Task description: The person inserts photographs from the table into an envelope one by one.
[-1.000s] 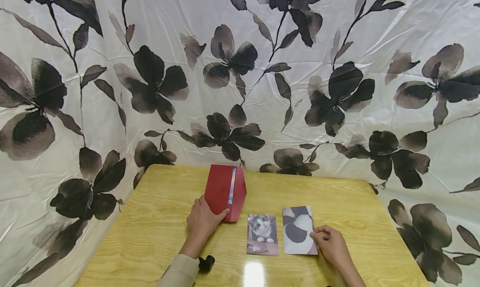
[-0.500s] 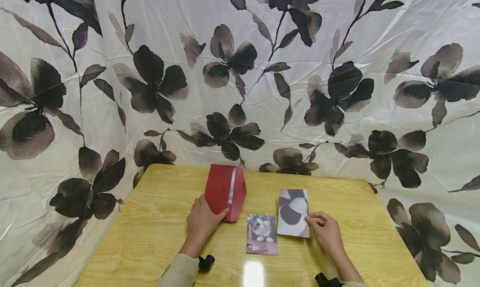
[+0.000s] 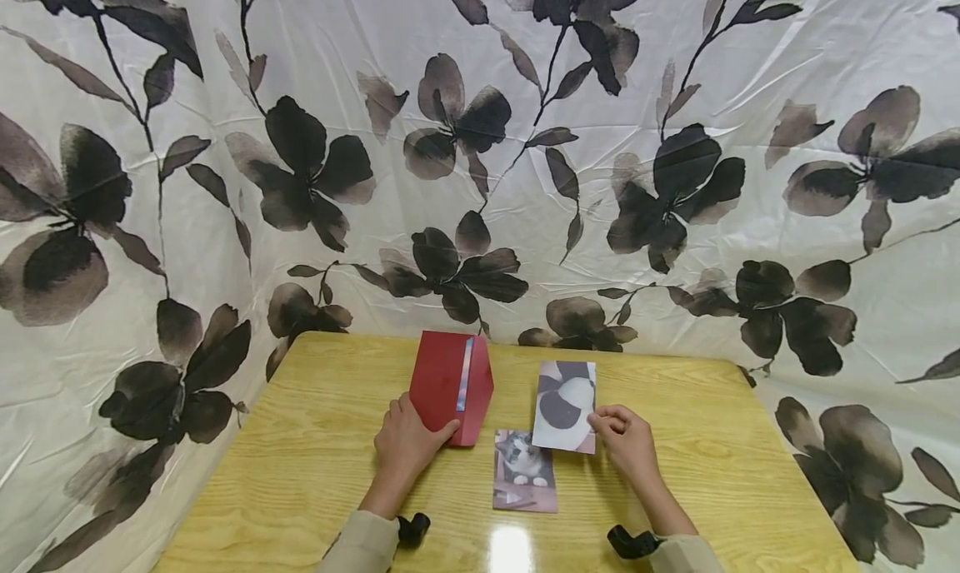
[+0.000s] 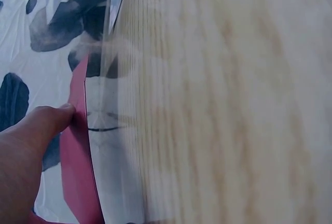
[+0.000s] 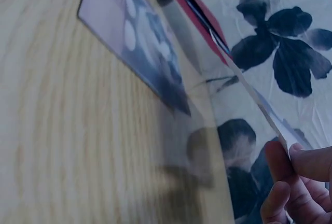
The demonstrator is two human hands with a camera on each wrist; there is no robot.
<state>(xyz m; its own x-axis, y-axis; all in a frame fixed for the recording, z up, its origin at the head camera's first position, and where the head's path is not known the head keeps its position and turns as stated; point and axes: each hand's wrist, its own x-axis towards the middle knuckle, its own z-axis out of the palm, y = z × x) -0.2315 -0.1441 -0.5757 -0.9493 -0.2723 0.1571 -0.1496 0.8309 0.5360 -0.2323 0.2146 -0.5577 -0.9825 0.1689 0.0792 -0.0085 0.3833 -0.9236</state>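
My left hand [image 3: 407, 441] grips the lower left part of a red envelope [image 3: 438, 373], thumb across its front. A strip of a bluish card [image 3: 465, 373] shows in the envelope's opening, beside the flap. In the left wrist view the thumb presses on the red envelope [image 4: 78, 167]. My right hand [image 3: 628, 444] pinches the right edge of a photo card [image 3: 564, 406] with a black, white and grey pattern, lifted off the table. Seen edge-on in the right wrist view, this card [image 5: 264, 107] sits between thumb and fingertips. A cat photo [image 3: 525, 483] lies flat, its upper right corner covered.
The wooden table [image 3: 300, 456] reflects light near its front edge. Floral cloth [image 3: 555, 181] hangs behind it and at the sides. A black wrist device [image 3: 633, 543] is worn on the right arm, another black device [image 3: 413, 529] on the left.
My right hand has lifted the patterned photo card and carried it left and away from me, until it overlaps the cat photo's corner in the head view. The left hand and envelope stay put.
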